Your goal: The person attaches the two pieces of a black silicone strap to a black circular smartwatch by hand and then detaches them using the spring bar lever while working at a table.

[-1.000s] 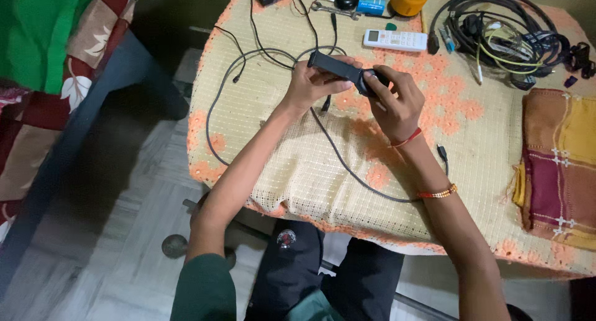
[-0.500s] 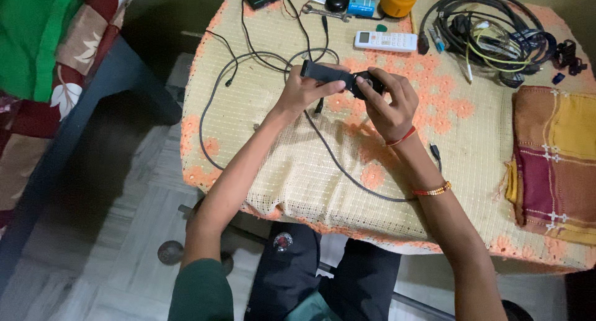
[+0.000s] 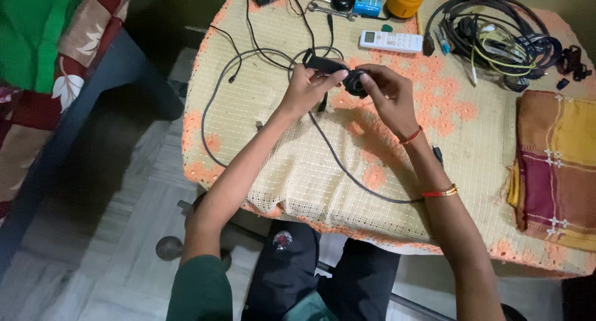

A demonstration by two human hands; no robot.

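both hands (image 3: 347,88) shifted closer; fingers (image 3: 332,77) closed around black device (image 3: 335,72) between them.

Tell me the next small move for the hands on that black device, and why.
Probably keep the left hand steady on the black device while the right hand works at its round end. Both hands hold it above the table, the right fingertips pinch that end, and a dark cable trails loosely below, so a firm grip seems wise.
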